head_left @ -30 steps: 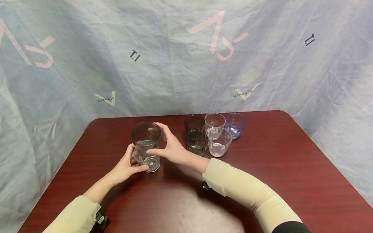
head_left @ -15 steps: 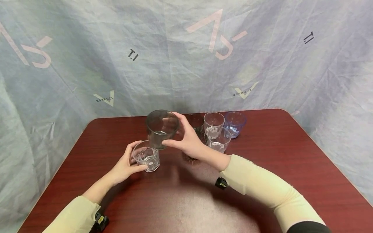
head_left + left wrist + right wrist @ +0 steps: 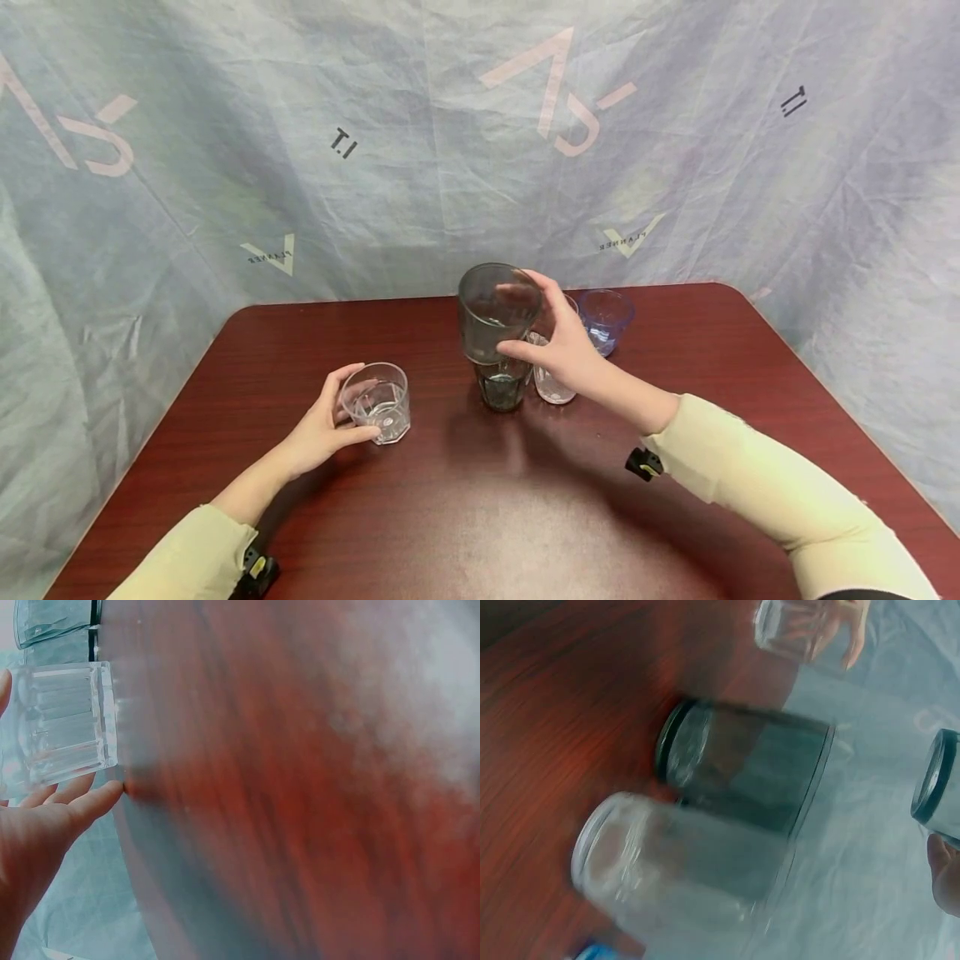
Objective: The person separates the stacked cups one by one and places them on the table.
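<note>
My left hand [image 3: 318, 425] is wrapped around a clear drinking glass [image 3: 390, 408] standing on the table, thumb low by its base. The left wrist view shows the same glass [image 3: 64, 724] sideways, with the fingers partly behind it. My right hand [image 3: 555, 346] grips a smoky dark glass [image 3: 487, 337] in the air, fingers and thumb on its sides. Below it an upright dark glass [image 3: 501, 392] is partly covered in the head view. From the right wrist, the held glass [image 3: 945, 784] appears at the right edge, clear of the standing dark glass [image 3: 742, 761].
Beside the standing dark glass is a clear glass [image 3: 553, 387], half hidden by my right hand. A blue-tinted glass [image 3: 606, 321] stands behind, to the right. The brown table [image 3: 450, 500] ends at a hanging grey cloth [image 3: 420, 167].
My right hand has lifted the dark glass up from the clear glass and carried it right, over the other glasses. The left hand has stayed on the clear glass.
</note>
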Motion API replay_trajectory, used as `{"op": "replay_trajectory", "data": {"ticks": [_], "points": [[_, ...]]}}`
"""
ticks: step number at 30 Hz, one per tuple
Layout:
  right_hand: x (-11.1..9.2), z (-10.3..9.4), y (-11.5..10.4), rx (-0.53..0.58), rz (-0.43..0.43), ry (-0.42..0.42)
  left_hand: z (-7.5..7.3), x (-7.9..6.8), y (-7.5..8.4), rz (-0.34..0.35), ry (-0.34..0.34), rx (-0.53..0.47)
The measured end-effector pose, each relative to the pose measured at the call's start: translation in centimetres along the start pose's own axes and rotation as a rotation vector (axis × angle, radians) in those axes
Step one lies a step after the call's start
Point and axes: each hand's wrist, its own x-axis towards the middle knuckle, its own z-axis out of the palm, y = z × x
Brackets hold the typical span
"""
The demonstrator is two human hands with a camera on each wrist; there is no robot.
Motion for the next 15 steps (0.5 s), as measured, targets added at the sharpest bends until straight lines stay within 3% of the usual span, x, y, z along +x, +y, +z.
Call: {"op": "replay_trajectory", "data": {"ticks": [15], "points": [[-3.3,-7.8,-1.2,-0.183,0.008,0.140,0.1,-0.1,0.4,0.001,0.005,0.005]]}}
